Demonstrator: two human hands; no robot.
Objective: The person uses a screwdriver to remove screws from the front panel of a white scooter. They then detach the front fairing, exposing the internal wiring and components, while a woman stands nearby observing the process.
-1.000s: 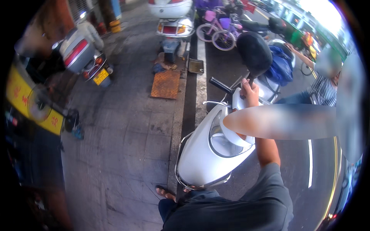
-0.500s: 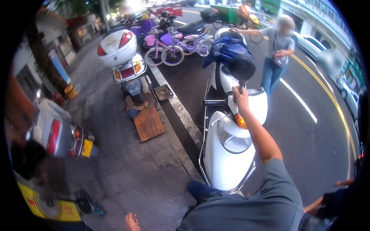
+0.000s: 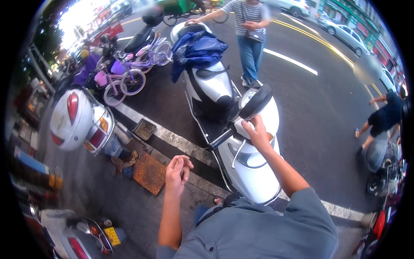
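A white scooter (image 3: 245,177) stands in front of me, angled away over the kerb. My right hand (image 3: 254,128) is closed on the stem of its black mirror (image 3: 259,102), beside the handlebar grip (image 3: 221,139). My left hand (image 3: 179,172) is raised to the left of the scooter, its fingers curled; I cannot make out whether anything is inside. A bundled blue cover (image 3: 196,49) lies on the scooter's rear. Beyond it, a person in a striped top (image 3: 249,21) reaches a hand to the back of the scooter.
Parked scooters (image 3: 69,123) and purple children's bicycles (image 3: 129,82) are on the left. A rusty plate (image 3: 148,172) and shallow metal tray (image 3: 144,128) lie by the kerb (image 3: 202,180). At right, another person (image 3: 385,114) walks near more parked two-wheelers (image 3: 381,170); cars (image 3: 340,32) are on the road.
My view has swung right, shifting the bicycles leftward. My left hand has risen from the lower edge. My right hand stays on the mirror stem. Another person has come into view at right.
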